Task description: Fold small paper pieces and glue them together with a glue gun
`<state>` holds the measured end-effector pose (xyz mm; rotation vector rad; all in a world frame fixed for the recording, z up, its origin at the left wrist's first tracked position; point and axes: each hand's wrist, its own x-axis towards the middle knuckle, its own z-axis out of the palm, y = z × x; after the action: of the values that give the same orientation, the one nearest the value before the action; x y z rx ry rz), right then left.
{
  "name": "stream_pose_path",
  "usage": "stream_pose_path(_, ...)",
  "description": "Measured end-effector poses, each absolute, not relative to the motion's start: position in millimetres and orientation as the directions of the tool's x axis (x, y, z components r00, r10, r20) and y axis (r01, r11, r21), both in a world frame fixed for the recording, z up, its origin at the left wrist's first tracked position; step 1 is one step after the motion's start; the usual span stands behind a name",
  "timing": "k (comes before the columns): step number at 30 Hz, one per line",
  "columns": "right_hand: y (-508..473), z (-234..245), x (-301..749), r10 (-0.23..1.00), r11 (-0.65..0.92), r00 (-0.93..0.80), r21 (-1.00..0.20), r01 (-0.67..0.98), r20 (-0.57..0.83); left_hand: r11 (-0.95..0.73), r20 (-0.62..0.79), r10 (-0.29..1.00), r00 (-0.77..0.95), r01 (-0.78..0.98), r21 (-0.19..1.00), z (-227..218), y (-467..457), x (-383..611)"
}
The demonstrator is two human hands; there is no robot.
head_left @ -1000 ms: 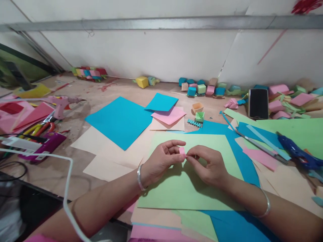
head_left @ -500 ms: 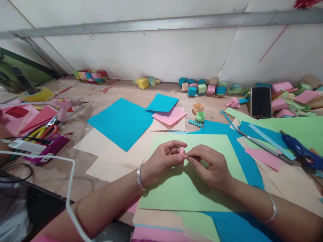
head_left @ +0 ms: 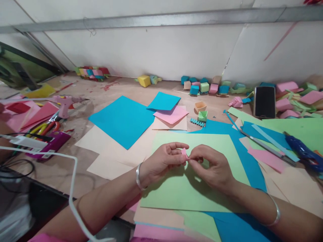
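Between my two hands is a small folded piece of pink paper (head_left: 184, 153). My left hand (head_left: 168, 157) pinches it between thumb and fingers, the other fingers curled behind. From the right, the thumb and forefinger of my right hand (head_left: 211, 165) close on the paper's right edge. Both hands hover over a light green sheet (head_left: 171, 195). Just beyond that sheet stand a small green paper box (head_left: 202, 116), an orange paper box (head_left: 200, 107) and a crimped teal strip (head_left: 197, 122). My fingers hide part of the pink paper.
Left lie a pink glue gun (head_left: 64, 105), pliers (head_left: 51, 129) and a white cable (head_left: 73, 181). Blue sheets (head_left: 123, 121) and pink paper (head_left: 171, 116) spread ahead. Right are scissors (head_left: 267, 146), a blue glue gun (head_left: 302, 151) and a phone (head_left: 264, 102). Small paper cubes (head_left: 194, 89) line the wall.
The view has shifted slightly. The fingers of my right hand have moved a little on the edge of the pink paper, and both hands still hold it.
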<state>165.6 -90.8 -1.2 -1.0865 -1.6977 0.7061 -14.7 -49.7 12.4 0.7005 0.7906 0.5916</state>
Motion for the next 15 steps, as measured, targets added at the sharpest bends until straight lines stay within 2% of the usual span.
stream_pose_path(4,-91.3,-2.1,164.8,0.912,0.41,-0.129,-0.845,0.343,0.39,0.654,-0.467,0.693,0.55,-0.207,0.728,12.7,-50.2,-15.3)
stream_pose_path(8,-90.5,-4.9,166.5,0.89,0.456,-0.169,-0.828,0.326,0.424,0.666,-0.5,0.682,0.534,-0.171,0.726,12.0,-49.2,-17.0)
stream_pose_path(15,-89.3,-6.8,169.6,0.88,0.474,-0.201,-0.83,0.294,0.431,0.731,-0.533,0.602,0.594,-0.141,0.668,7.1,-43.9,-19.6)
